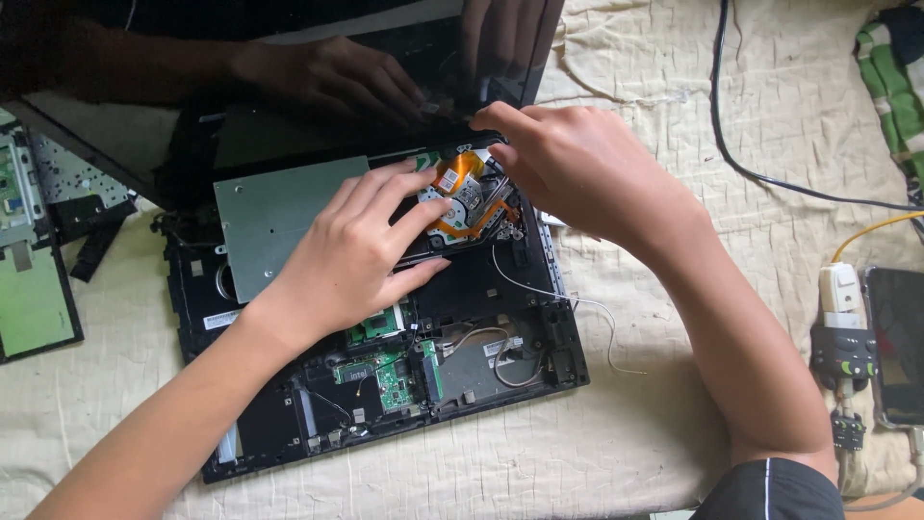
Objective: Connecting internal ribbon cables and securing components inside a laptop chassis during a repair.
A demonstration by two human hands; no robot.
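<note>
A dismantled black laptop base (549,361) lies open on a cream cloth, its green circuit boards (393,377) and a grey metal plate (265,217) exposed. My left hand (351,250) rests flat on the inside, fingers spread and reaching toward an orange flex cable (460,169) over a silver part. My right hand (568,164) comes in from the right, its fingertips pressing at the hinge edge beside that cable. Neither hand visibly holds a loose item. The dark glossy screen (289,87) stands behind and mirrors both hands.
A removed panel with a green sheet (31,294) and black strips (91,246) lie at the left. A thin white wire (597,313) trails right of the laptop. A black cable (760,173), a power strip with plugs (842,332) and a phone (897,347) sit at the right.
</note>
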